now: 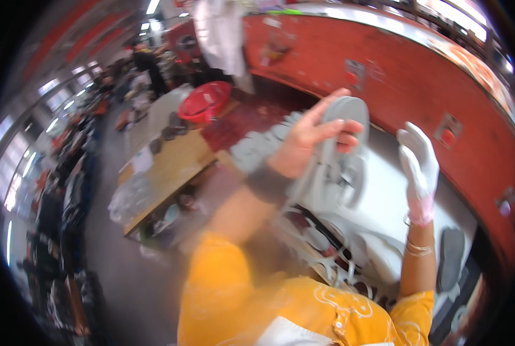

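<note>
My bare left hand grips a grey sandal with its sole raised, the fingers and thumb wrapped across it. Grey straps and a second sole-like edge hang blurred below it, so I cannot tell whether it is one sandal or a pair. My right hand, in a white glove with a pink cuff, is held up to the right, apart from the sandal. Its fingers are stretched out with nothing in them. Below both hands lie several white and grey strappy sandals on a white surface.
A long red machine side with red buttons runs along the far side. Grey soles lie in a heap left of the sandal. Farther left are a wooden table and a red basin. A dark grey sole lies at right.
</note>
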Tool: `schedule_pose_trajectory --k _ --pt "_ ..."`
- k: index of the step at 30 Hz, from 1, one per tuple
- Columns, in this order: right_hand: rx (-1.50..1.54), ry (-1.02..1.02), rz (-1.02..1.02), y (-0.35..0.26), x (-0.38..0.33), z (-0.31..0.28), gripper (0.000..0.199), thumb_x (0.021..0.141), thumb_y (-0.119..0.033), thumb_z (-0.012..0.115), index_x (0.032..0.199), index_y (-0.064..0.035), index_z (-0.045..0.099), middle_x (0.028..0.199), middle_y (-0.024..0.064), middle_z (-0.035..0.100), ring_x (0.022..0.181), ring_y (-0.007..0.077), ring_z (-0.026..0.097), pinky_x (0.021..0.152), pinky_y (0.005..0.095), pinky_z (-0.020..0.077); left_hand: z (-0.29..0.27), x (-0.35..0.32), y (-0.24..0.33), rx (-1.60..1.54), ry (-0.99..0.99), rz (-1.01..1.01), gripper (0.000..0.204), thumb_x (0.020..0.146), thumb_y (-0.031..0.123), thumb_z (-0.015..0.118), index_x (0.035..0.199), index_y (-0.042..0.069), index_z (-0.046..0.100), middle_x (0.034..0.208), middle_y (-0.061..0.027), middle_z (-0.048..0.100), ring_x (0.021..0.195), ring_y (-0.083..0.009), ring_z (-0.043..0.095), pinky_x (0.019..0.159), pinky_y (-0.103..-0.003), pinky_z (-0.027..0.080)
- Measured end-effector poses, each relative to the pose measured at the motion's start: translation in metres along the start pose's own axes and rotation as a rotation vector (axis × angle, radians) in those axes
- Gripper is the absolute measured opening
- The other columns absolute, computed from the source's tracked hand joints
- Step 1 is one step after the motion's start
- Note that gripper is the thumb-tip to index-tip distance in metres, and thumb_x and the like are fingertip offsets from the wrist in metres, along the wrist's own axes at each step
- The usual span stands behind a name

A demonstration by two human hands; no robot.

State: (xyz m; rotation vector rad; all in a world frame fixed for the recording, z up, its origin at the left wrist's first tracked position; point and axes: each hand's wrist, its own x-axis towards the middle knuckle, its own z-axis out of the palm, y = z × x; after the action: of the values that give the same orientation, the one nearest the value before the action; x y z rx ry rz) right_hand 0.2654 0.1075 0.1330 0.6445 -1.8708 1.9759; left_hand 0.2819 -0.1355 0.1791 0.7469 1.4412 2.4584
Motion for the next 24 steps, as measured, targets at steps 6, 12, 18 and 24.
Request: schedule_pose_trajectory --k 6,12,18,24 --pt "-0.064 -0.289 0.072 -0.009 -0.033 0.007 0.041 0.086 -0.012 0.07 0.123 0.0014 0.058 0.112 0.01 0.065 0.106 0.0166 0.058 0.094 0.032 0.0455 0.001 0.012 -0.018 -0.185 -0.096 0.065 0.079 0.088 0.016 0.068 0.152 0.007 0.022 0.114 -0.0118 0.063 0.101 -0.0209 0.064 0.092 -0.035 0.051" --pt "-0.209 -0.29 -0.016 0.012 -0.043 0.02 0.048 0.08 -0.02 0.07 0.121 0.0014 0.059 0.106 0.0163 0.064 0.096 0.0273 0.063 0.085 0.0353 0.0487 0.024 0.018 -0.051 0.044 -0.01 0.008 0.078 0.087 0.003 0.065 0.152 0.007 0.02 0.117 -0.0138 0.064 0.106 -0.0253 0.065 0.095 -0.037 0.051" --pt "-0.171 -0.372 0.165 0.012 -0.043 0.001 0.045 0.081 -0.016 0.065 0.121 0.0021 0.058 0.1 0.0146 0.065 0.086 0.0214 0.062 0.08 0.0317 0.0487 0.021 0.015 -0.06 0.173 0.021 -0.031 0.079 0.088 0.006 0.065 0.152 0.006 0.019 0.116 -0.0155 0.064 0.103 -0.0245 0.065 0.094 -0.037 0.05" --pt "0.226 -0.468 0.391 0.002 -0.035 -0.022 0.034 0.084 -0.013 0.062 0.115 0.0007 0.061 0.084 0.0091 0.064 0.075 0.0098 0.056 0.071 0.0288 0.0481 0.016 0.012 -0.054 0.311 0.104 -0.083 0.079 0.089 0.024 0.067 0.151 0.006 0.021 0.115 -0.0154 0.066 0.093 -0.0216 0.068 0.076 -0.03 0.056"
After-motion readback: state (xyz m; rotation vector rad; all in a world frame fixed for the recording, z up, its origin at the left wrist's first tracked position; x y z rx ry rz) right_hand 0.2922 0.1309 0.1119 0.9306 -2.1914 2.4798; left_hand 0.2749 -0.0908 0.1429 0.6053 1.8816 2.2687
